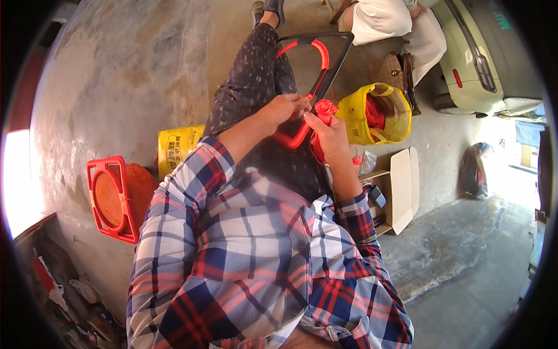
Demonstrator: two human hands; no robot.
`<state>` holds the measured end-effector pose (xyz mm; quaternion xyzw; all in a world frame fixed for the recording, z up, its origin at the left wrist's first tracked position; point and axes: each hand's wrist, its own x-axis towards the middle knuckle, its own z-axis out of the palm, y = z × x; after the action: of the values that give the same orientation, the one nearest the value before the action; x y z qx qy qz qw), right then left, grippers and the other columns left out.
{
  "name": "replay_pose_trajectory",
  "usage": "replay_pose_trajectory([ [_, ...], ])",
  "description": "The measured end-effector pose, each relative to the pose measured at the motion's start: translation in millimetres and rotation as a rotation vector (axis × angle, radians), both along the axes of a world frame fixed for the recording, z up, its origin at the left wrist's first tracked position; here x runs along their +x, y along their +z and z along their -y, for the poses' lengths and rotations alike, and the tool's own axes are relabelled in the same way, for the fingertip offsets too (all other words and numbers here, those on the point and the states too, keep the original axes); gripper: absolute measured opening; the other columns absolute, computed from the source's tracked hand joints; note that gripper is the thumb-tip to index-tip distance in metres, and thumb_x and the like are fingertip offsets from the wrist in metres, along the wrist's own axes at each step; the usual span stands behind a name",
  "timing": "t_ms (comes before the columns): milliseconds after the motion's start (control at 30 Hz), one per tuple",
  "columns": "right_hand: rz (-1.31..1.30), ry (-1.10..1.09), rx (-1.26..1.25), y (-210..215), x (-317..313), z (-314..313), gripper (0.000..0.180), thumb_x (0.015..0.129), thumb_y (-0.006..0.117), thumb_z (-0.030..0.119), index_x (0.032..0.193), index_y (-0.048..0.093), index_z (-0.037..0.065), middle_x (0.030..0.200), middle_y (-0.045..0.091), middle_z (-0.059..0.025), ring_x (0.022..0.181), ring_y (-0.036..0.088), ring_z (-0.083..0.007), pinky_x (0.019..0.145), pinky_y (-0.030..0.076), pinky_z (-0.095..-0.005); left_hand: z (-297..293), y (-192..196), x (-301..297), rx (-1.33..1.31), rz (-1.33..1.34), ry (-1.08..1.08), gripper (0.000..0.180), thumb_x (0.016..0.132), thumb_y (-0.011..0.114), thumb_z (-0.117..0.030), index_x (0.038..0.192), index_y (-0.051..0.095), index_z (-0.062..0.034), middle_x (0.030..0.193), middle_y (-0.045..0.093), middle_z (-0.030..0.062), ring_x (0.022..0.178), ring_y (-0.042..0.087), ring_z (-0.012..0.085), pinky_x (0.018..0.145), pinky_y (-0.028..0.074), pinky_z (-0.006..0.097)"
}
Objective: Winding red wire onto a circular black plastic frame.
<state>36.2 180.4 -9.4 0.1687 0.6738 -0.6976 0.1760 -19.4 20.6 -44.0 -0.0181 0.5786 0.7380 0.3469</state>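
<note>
Red cord (325, 109) bunches in the closed right hand (331, 136) at one o'clock of the lap, left hand (285, 109) pinching it against the black triangular frame (337, 58) (half wrapped), where slack could let the wrap unwind

Bare grey concrete floor (145, 75), stained and patchy, rougher slab (465, 250) at right, strong daylight from the left edge, sunlit patch at far right.

Matt black frame (337, 64), glossy red cord (323, 109), rough concrete floor (145, 70).
</note>
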Motion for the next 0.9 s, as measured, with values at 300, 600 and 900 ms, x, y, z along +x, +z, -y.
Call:
replay_pose_trajectory([
  [300, -0.166, 0.076, 0.169, -6, 14, 2, 0.011, 0.087, 0.065, 0.013, 0.087, 0.066, 0.002, 0.070, 0.060, 0.0033, 0.054, 0.049, -0.0020, 0.047, 0.037, -0.0202, -6, -4, 4, -0.004, -0.001, 0.094, 0.025, 0.094, 0.058, -0.028, 0.087, 0.063, -0.0043, 0.066, 0.049, -0.0038, 0.059, 0.041, 0.0056, 0.059, 0.035, 0.021],
  [600, -0.190, -0.163, -0.298, 3, 3, 12, 0.015, 0.087, 0.065, 0.014, 0.093, 0.066, 0.001, 0.076, 0.065, 0.0003, 0.062, 0.057, -0.0065, 0.055, 0.044, -0.0216, -10, 8, 5, 0.019, 0.038, 0.110, 0.020, 0.092, 0.056, -0.025, 0.090, 0.060, -0.0054, 0.070, 0.049, -0.0040, 0.062, 0.039, 0.0072, 0.065, 0.033, 0.022],
  [900, -0.113, 0.049, -0.022, -14, 23, -4, 0.017, 0.085, 0.066, 0.013, 0.096, 0.066, 0.000, 0.075, 0.066, -0.0021, 0.062, 0.057, -0.0066, 0.056, 0.042, -0.0197, 0, -10, 10, 0.063, 0.100, 0.073, 0.018, 0.091, 0.056, -0.021, 0.087, 0.060, -0.0035, 0.068, 0.051, -0.0020, 0.064, 0.043, 0.0090, 0.067, 0.036, 0.023],
])
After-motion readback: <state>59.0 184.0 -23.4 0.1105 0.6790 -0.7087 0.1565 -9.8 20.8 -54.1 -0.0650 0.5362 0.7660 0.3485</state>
